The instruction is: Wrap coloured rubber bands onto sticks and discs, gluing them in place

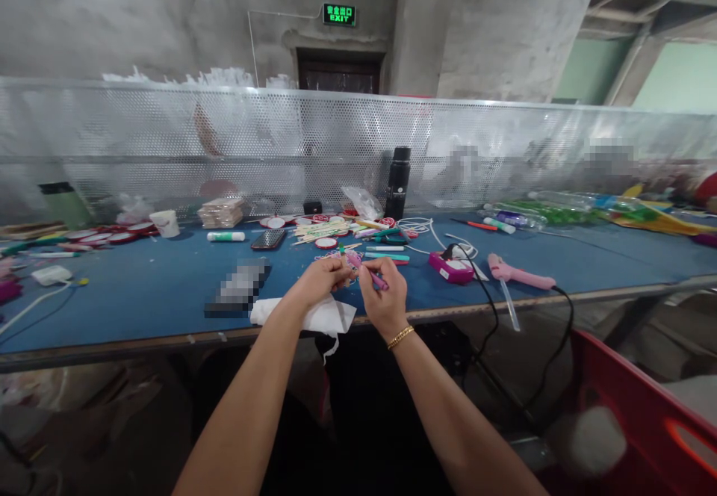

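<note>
left hand (323, 276): fingers pinched together on a small pinkish craft piece (352, 260), held just above the near edge of the blue table (168, 287) — what the piece is exactly can't be made out.
right hand (384, 296): closed around a pink pen-like tool (377, 279), gripped near its tip end.
key relation: the tool's long axis is slanted up-left toward the craft piece, with its far end touching or almost touching the piece — which one can't be told. Both hands are about equally near, the piece sitting between them, slightly on the left hand's side.
under the hands: a white cloth (314, 315) is draped over the table edge, right below the left wrist.
nearby stuff: a pink glue gun (518, 274) with a black cord is lying to the right, a magenta box (451, 267) just before it, a pile of sticks and round badges (330, 228) further back.
in the way: nothing is seen between the two hands; a black bottle (398, 182) and phone (269, 239) are well apart, behind.
</note>
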A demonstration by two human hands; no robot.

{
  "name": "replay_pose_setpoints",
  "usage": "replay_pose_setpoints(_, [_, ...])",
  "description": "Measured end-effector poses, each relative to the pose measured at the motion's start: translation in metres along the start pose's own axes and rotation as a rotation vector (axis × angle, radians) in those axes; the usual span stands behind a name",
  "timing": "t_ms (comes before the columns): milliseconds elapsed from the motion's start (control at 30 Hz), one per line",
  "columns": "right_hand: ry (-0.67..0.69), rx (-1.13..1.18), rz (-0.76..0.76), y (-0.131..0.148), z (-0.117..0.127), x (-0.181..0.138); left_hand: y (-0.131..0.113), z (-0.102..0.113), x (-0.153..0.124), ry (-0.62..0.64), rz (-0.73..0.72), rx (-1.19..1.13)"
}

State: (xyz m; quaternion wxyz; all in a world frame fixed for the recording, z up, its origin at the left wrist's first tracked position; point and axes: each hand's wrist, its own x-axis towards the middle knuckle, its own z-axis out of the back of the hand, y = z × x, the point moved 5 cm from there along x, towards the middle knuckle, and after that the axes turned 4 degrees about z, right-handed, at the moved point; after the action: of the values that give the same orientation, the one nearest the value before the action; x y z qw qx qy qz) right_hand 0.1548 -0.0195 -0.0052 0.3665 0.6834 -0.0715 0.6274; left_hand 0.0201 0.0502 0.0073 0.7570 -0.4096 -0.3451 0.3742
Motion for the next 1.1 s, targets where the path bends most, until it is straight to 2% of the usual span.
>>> replay_pose_setpoints(1100, [0.027, -0.014, 0.024, 0.0011, -0.0017, -0.0003, 0.0053, 0.0003, 0.0031, -0.017, -0.013, -0.002])
